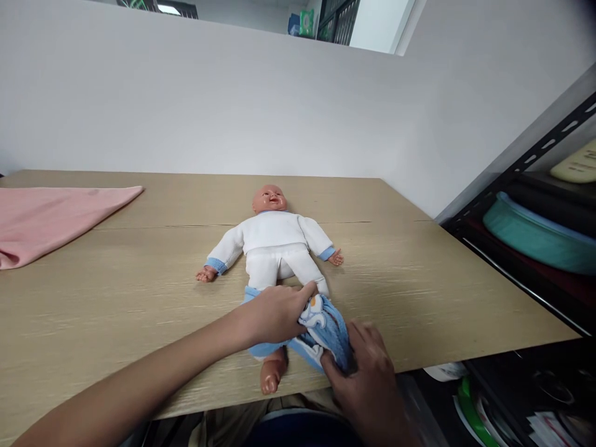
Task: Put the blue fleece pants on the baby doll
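A baby doll (274,230) in a white top lies on its back on the wooden table, head away from me. Blue patterned baby pants (333,329) are bunched around its lower legs. One bare foot (272,372) sticks out of a blue leg opening near the table's front edge; the other foot is hidden in the cloth. My left hand (282,313) reaches across the doll's legs and is closed on the pants' edge. At the right, my right hand (367,372) grips the bunched blue cloth between thumb and fingers.
A pink cloth (56,220) lies at the table's left. Beyond the table (419,298) stands a white wall (233,105). To the right, a black metal shelf (516,273) holds a teal item (540,236). Below the table's right edge are several items, including a green ring-shaped one (470,406).
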Motion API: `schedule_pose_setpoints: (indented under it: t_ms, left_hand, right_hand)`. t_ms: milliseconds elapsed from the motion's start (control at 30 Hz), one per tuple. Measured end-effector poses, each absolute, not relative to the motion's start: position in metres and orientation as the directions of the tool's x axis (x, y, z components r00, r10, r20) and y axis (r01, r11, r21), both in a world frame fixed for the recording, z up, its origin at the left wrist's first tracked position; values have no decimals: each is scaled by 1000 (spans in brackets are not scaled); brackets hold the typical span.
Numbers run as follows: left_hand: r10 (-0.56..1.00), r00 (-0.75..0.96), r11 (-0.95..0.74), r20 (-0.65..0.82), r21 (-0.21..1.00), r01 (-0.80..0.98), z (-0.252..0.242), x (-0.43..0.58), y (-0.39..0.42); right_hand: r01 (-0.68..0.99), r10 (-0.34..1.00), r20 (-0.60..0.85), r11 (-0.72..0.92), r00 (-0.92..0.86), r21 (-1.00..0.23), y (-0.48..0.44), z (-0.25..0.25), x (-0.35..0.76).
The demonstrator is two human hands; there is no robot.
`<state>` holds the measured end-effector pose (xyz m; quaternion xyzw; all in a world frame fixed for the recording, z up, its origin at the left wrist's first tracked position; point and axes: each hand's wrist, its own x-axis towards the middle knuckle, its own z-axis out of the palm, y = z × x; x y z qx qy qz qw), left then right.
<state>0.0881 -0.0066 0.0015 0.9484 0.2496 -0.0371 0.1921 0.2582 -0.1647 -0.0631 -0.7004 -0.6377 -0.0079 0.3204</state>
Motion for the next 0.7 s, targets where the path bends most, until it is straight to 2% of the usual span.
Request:
schedule_pose_setpoints:
  t_ms: [67,167,267,333,433,500,700]
  left_hand:
    - [469,869,-785,-157,377,492,0,89,-6]
    - [467,873,-753,-137,455,475,-1,90,-7]
    - [473,868,-705,-151,526,475,-1,92,-7]
    - [485,856,-664,-176,563,492,-1,93,-7]
    - [515,837,-591,-186,631,503,0,94,-5]
    - [525,833,-545,-176,682,488,0,93,-4]
    - [539,825,-382,-171,823,420,7,93,-2]
  right_hand:
    - [894,832,508,32,224,-447,-165,-70,262]
    - [832,826,487,39,284,-553,-168,-78,264]
    - [738,857,395,25,331,-675,-169,-89,268]
    - [647,882,285,-29,376,-762,-167,-97,274]
    - [444,918,65,-127,392,-887,-163,-103,284]
    - [307,931,-28,-148,365,-940,-160,-101,288]
    - [80,911,-59,-99,409,-992,-153,-91,285]
